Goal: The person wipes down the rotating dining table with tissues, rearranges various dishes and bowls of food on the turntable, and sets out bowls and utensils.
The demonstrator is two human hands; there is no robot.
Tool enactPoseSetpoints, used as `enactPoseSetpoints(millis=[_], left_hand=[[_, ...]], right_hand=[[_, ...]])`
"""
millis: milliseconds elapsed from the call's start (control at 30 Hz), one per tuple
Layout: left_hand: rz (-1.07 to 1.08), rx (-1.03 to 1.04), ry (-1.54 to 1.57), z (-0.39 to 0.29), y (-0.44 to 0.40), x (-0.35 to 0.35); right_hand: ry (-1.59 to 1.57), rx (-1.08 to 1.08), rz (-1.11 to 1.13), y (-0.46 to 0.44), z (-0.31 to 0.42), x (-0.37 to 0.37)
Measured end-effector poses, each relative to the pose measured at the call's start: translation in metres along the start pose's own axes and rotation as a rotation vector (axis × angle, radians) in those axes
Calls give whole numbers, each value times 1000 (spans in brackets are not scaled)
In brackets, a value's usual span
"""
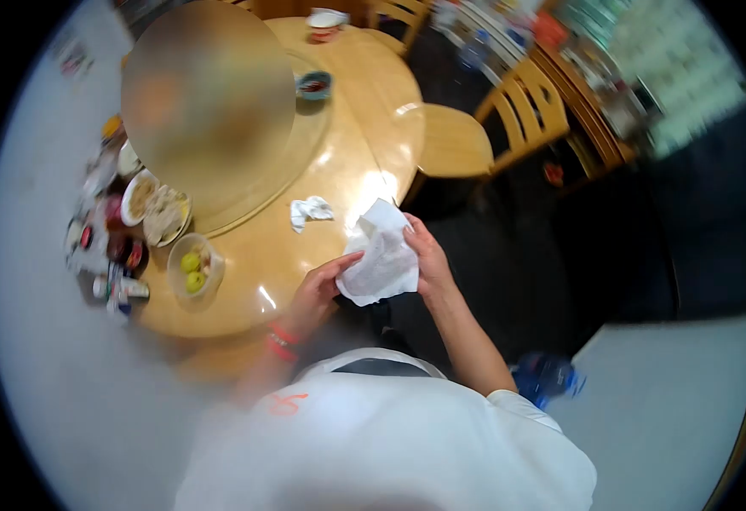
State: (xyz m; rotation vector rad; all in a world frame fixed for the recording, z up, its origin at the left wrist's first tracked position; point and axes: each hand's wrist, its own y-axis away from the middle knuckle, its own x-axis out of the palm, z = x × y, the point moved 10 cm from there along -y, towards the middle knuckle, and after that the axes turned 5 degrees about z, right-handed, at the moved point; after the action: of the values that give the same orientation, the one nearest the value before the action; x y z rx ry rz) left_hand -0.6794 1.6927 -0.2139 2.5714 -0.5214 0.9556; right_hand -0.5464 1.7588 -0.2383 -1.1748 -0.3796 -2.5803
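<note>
A white paper tissue (380,260) is stretched between my two hands, just off the near edge of the round wooden table (262,311). My left hand (326,279) pinches its left side, with red bands on the wrist. My right hand (429,254) grips the opposite side, thumb over the paper. On the tabletop close by lies a second, crumpled tissue (311,213), apart from both hands.
Left of my hands stands a clear bowl (207,294) with green fruit. Plates of food (167,223) and jars (126,251) crowd the table's left edge. A wooden chair (454,140) stands at the right, and a large blue bottle (548,379) is on the floor. A blurred patch covers the table's far part.
</note>
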Motion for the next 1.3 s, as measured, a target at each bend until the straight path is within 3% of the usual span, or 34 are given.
enactPoseSetpoints(millis=[67, 100, 233, 333, 533, 667, 733, 800, 900, 1000, 1133, 1200, 1233, 1300], left_hand=[[8, 23, -260, 16, -1, -1], [21, 9, -619, 27, -3, -10], [210, 66, -309, 48, 10, 45], [350, 83, -386, 61, 33, 92], [831, -133, -417, 122, 119, 216], [1130, -134, -553, 178, 203, 288], [1077, -114, -557, 212, 243, 308], [1204, -126, -620, 251, 306, 340], [1524, -325, -671, 341, 424, 371], [1694, -478, -715, 415, 538, 394], [1771, -412, -693, 448, 647, 461], [1835, -350, -682, 471, 678, 489], [1859, -344, -697, 482, 694, 503], [1891, -280, -620, 503, 735, 541]], right_hand=[[-21, -110, -59, 46, 12, 2], [-52, -121, -111, 71, 15, 2], [-97, -287, -282, 166, 42, 5], [-110, -511, -431, 257, 64, -3], [-60, -874, -721, 462, 62, -8], [62, -971, -882, 603, 33, 17], [82, -1045, -972, 678, 7, 33], [155, -1106, -1133, 773, -26, 48], [191, -1228, -1200, 906, -76, 68], [151, -1326, -1240, 1008, -126, 98], [264, -1335, -1326, 1115, -172, 128], [692, -1100, -1578, 1150, -188, 148], [683, -1129, -1585, 1167, -200, 154], [755, -894, -1761, 1209, -224, 159]])
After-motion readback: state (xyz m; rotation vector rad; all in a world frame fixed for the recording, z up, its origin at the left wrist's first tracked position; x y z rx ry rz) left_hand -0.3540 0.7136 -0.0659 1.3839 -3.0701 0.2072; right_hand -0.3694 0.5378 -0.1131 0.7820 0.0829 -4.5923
